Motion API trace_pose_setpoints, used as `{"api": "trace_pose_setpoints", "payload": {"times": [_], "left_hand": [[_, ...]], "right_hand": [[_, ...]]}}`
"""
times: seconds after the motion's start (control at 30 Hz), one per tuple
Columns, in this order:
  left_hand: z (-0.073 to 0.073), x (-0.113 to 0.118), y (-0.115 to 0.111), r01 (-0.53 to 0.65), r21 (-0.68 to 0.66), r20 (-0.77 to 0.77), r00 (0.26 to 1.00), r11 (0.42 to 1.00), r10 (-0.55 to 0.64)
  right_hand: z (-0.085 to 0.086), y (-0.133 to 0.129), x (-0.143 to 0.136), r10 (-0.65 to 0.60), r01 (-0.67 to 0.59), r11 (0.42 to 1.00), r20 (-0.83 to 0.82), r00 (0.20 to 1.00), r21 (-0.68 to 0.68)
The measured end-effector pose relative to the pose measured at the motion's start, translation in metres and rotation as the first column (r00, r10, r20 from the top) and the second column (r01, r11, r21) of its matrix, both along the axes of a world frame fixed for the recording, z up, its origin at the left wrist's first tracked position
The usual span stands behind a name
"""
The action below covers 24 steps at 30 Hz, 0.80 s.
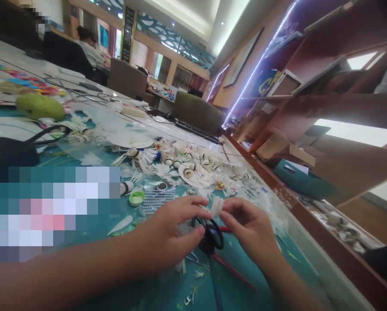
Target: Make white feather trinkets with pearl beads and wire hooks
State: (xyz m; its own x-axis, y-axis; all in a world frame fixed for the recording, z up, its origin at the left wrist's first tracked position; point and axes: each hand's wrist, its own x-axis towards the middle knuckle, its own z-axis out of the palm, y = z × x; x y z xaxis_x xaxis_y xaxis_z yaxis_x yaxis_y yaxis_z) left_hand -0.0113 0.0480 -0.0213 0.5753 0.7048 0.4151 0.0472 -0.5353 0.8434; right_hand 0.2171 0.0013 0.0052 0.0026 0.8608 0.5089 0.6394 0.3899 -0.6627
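The right hand (251, 222) pinches a small white piece (217, 206) between thumb and index finger, just above the desk (162, 296). The left hand (178, 220) reaches in from the other side, its fingers loosely bent and its thumb well apart from them, gripping nothing that shows; its fingertips are close to the piece (whether they touch it, I cannot tell). Under the hands lies a black tool (209, 245) with loops, probably scissors, and a red stick (235, 271) slants beside it.

Beyond the left hand are a sheet of beads (157, 202), a black pot (161, 186) and a green pot (137, 198), with a white feather (120, 225) nearer the forearm. Shuttlecocks (177, 164) crowd the middle of the desk, one of them on a white plate (202, 181). Farther left sits a green fruit (40, 107) (a mango, by its shape). A chair (196, 110) stands past the far end, a seated person (91, 49) is at the upper left, and a teal box (303, 179) rests on the shelves (352, 101) at the right.
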Motion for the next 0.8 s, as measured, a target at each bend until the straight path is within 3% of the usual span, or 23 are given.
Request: {"api": "trace_pose_setpoints", "payload": {"times": [0.2,0.37,0.53,0.67,0.8], "left_hand": [[0.015,0.002,-0.004,0.130,0.091,-0.053,0.991,0.987,-0.126],[0.019,0.003,-0.001,0.134,0.059,-0.082,0.988,0.989,-0.129],[0.019,0.002,0.001,0.113,0.010,-0.091,0.990,0.994,-0.112],[0.020,0.002,-0.001,0.118,0.025,-0.121,0.986,0.993,-0.114],[0.019,0.003,-0.003,0.138,0.056,-0.140,0.982,0.989,-0.129]], "right_hand": [[-0.006,-0.005,-0.008,0.036,-0.043,0.999,-0.171,0.985,-0.034],[-0.006,-0.005,-0.007,0.038,-0.046,0.998,-0.216,0.976,-0.035],[-0.005,-0.006,-0.004,0.046,-0.048,0.999,-0.163,0.986,-0.010],[-0.008,-0.009,-0.007,0.070,-0.074,0.996,-0.062,0.996,-0.051],[-0.013,-0.010,-0.011,0.047,-0.052,0.995,-0.061,0.997,-0.086]]}}
